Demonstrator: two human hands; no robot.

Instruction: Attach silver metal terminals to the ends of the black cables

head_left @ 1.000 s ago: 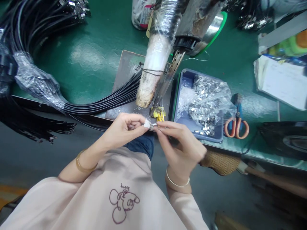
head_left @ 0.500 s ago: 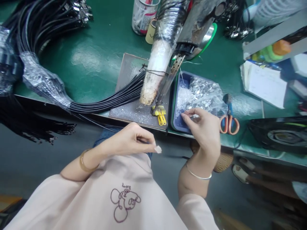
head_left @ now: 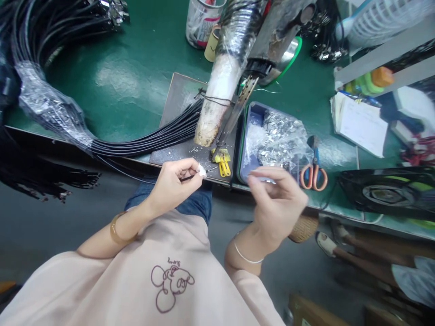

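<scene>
My left hand (head_left: 179,180) is closed in a pinch at the table's front edge. A thin black cable (head_left: 211,169) pokes out past its fingertips, with a white wrap on one fingertip. My right hand (head_left: 277,199), smeared by motion, is pinched in front of the blue tray (head_left: 243,170). Whatever lies between its fingertips is too small to make out. In the tray are small shiny metal pieces (head_left: 283,136) and clear plastic pieces (head_left: 255,136). A soldering iron (head_left: 234,118) points down over a yellow clip (head_left: 224,166) beside the left hand.
A white, plastic-wrapped rod (head_left: 217,99) slants above the board (head_left: 166,156). A bundle of black cables (head_left: 146,142) runs left. Orange-handled scissors (head_left: 314,170), a notepad (head_left: 362,122) and a black fan-like device (head_left: 390,192) are at right. Another person's legs (head_left: 356,262) show below.
My left hand has moved up and left to the board's edge, and a cable end now shows in its fingers. My right hand has drawn back from the tray towards me.
</scene>
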